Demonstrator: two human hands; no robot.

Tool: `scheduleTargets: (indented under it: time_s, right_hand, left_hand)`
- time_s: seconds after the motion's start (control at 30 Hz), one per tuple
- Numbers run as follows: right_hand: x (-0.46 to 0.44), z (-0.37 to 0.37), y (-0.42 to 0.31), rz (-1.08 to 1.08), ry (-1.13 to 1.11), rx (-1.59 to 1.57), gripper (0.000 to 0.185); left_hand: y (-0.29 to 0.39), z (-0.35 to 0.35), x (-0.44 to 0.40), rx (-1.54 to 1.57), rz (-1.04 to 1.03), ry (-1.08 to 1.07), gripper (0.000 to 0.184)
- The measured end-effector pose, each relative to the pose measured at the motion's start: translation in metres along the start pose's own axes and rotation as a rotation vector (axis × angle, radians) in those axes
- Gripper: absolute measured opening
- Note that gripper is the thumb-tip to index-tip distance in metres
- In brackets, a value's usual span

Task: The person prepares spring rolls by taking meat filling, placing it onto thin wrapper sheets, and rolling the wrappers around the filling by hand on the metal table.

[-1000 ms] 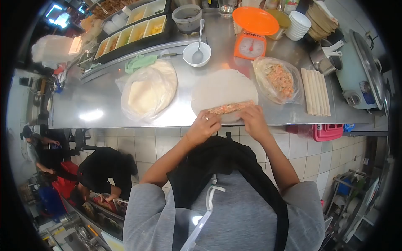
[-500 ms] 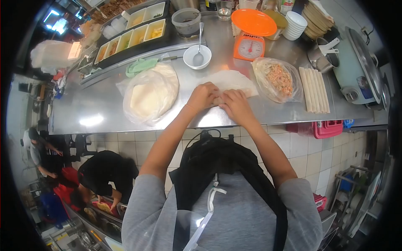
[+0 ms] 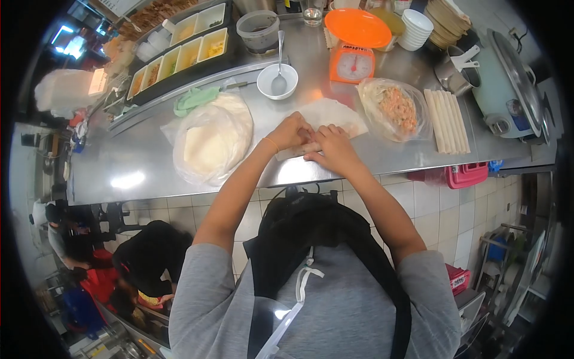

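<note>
Impossible to read any word or number for certain. Lettered in dark characters along the top of the orange scale on the far side, but too blurred to spell out. Marked around the dial too, much too fine to make out. Labelled on the red box at the near right, small and smeared, equally unreadable.

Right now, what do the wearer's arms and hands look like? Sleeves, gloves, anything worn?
Left sleeve and right sleeve: short, loose, heather grey, no print visible. Left hand and right hand: no gloves. Thin orange band on the left wrist; nothing visible on the right one. No cables or markings on either side.
</note>
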State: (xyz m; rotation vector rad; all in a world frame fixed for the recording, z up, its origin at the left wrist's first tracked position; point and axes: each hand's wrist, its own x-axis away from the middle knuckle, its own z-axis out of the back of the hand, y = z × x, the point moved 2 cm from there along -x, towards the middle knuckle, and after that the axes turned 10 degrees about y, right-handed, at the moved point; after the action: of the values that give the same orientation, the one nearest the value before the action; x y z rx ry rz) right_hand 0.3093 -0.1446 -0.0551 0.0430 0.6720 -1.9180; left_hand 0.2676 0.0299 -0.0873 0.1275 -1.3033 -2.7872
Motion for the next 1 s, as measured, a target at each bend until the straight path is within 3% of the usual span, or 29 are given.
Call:
scheduleTargets:
  time_s: [0.37, 0.47, 0.57, 0.63, 0.73, 0.87, 1.0]
  right_hand:
    - [0.017, -0.005, -0.003, 0.025, -0.013, 0.057, 0.066]
    - [0.025, -0.007, -0.002, 0.084, 0.107, 0.009, 0.064]
    - [0.014, 0.002, -0.008, 0.066, 0.083, 0.023, 0.053]
    - [0.012, 0.002, -0.012, 0.046, 0.144, -0.086, 0.041]
    - [0.006, -0.01, -0.02, 0.05, 0.099, -0.149, 0.031]
    - [0.007, -0.022, -0.017, 0.018, -0.005, -0.13, 0.031]
    - [0.006, -0.015, -0.019, 0.065, -0.06, -0.141, 0.03]
  left_hand:
    - [-0.001, -0.003, 0.005, -0.09, -0.094, -0.066, 0.031]
    - [0.006, -0.003, 0.01, -0.108, -0.095, -0.058, 0.029]
    - [0.011, 0.006, 0.011, -0.042, -0.125, 0.007, 0.023]
    - [0.011, 0.016, 0.017, -0.003, -0.024, 0.102, 0.017]
    - [0.002, 0.016, 0.028, -0.065, 0.026, 0.06, 0.013]
    - [-0.002, 0.014, 0.041, 0.044, 0.032, 0.033, 0.013]
    - [-0.002, 0.01, 0.048, 0.005, -0.121, 0.095, 0.013]
